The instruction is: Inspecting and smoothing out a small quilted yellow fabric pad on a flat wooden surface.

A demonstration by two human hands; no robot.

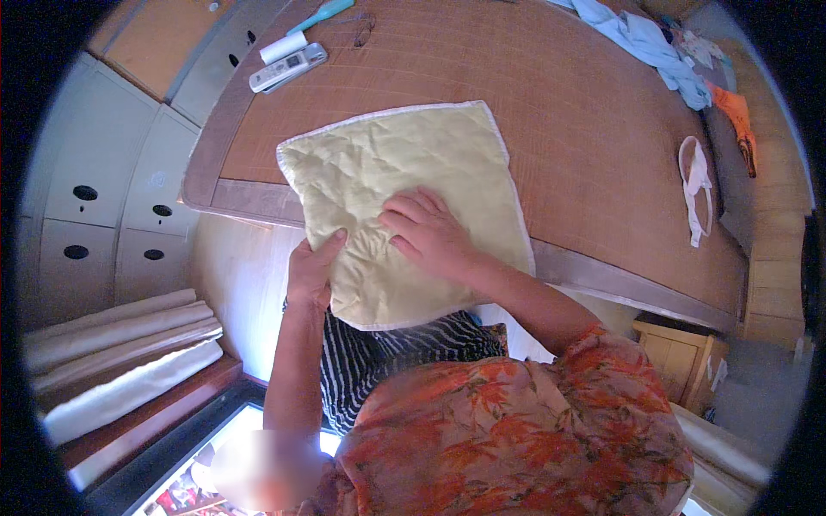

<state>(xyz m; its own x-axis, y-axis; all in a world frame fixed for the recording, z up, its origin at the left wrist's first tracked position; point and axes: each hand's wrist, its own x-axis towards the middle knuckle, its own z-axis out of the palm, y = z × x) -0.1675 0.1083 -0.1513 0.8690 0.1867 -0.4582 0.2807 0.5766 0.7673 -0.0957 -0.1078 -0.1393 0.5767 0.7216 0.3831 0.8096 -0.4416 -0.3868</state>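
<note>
A pale yellow quilted pad [445, 148] with white bound edges lies partly on a brown woven mat [581, 161], and its near part hangs over the front edge above my lap. My left hand [313, 267] grips the pad's left edge, thumb on top and the other fingers hidden underneath. On the middle of the pad rests my right hand [429, 229], palm down, its fingers a little bent and touching the fabric. Wrinkles run across the cloth between the two hands, while the far right part lies flatter.
Toward the far left of the mat lie a white remote control [284, 69], a white roll [284, 47] and a teal-handled object [322, 14]. A white strap [695, 187] and blue clothing [639, 45] lie rightward. Grey cabinets [97, 148] and folded white textiles [135, 380] stand left.
</note>
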